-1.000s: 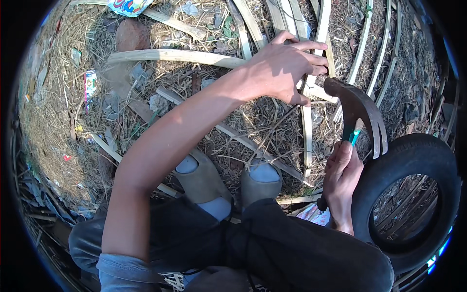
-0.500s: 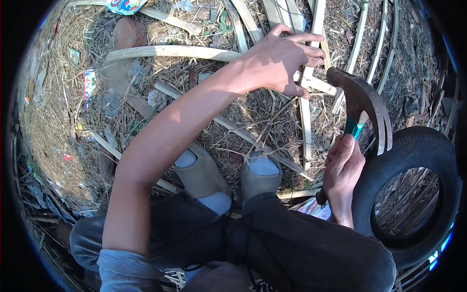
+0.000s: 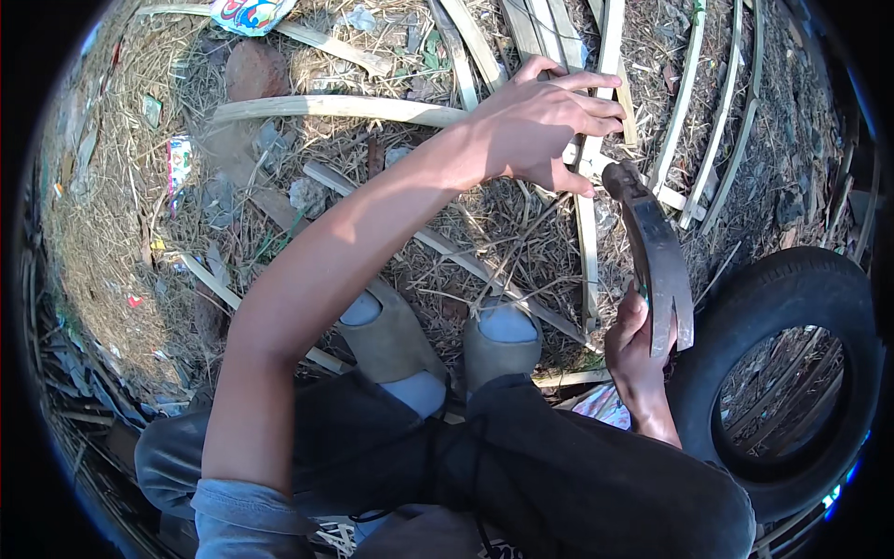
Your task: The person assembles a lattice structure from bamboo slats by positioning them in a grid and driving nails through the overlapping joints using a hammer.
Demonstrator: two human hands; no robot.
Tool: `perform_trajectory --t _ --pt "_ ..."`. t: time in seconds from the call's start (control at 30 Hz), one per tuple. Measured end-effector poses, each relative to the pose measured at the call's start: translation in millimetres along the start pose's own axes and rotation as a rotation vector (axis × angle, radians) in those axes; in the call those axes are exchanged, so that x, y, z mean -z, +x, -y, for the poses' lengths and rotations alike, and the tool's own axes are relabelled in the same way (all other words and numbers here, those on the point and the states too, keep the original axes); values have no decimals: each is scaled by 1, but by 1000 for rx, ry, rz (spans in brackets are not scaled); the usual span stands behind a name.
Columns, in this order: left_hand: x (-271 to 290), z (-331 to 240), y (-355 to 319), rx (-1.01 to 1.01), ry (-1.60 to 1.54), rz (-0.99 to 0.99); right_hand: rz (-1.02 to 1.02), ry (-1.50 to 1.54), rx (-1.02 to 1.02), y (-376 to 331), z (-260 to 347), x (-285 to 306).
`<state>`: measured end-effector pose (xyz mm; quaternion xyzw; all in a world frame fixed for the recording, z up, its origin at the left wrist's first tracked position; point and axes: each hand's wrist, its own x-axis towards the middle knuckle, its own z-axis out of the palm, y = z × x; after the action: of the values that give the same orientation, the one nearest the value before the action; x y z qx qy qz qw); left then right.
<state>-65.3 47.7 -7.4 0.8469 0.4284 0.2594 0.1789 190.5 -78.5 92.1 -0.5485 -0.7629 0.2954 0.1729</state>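
Note:
My left hand (image 3: 545, 121) reaches across with its fingers spread over a long pale bamboo strip (image 3: 588, 242), the thumb beside it. A shorter strip (image 3: 669, 197) crosses under the long ones to the right of that hand. In my right hand (image 3: 640, 354) is a claw hammer (image 3: 655, 252), gripped by its handle, most of which is hidden. The striking face is by the crossing of the strips, close to my left thumb, and the claw points back toward me. Whether the face touches the strip I cannot tell.
A black tire (image 3: 782, 270) lies at the right. More bamboo strips (image 3: 684, 102) fan out at the far right, and another strip (image 3: 340, 108) lies at the left near a reddish stone (image 3: 256, 70). Dry straw and litter cover the ground around my sandals (image 3: 391, 335).
The hammer has come down and left, its striking face nearer the strips and its claw swung toward my right wrist. My right hand has lowered slightly; my left hand stays over the strip.

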Motion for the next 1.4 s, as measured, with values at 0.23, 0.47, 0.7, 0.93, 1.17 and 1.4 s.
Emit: perform_trajectory --t 0.23,0.47,0.7,0.93,1.17,1.4 --pt "-5 3 4 9 100 66 154 -254 -20 4 -23 0" --pt "0 2 1 -6 40 32 169 -330 94 17 -38 9" --pt "3 0 3 28 -14 90 189 -392 99 16 -50 9" --pt "3 6 1 -9 -45 35 74 -236 240 13 -40 9" --pt "0 1 1 31 -55 22 191 -195 -181 43 5 13" --pt "-1 3 -1 48 -85 23 140 -156 -140 36 -4 12"
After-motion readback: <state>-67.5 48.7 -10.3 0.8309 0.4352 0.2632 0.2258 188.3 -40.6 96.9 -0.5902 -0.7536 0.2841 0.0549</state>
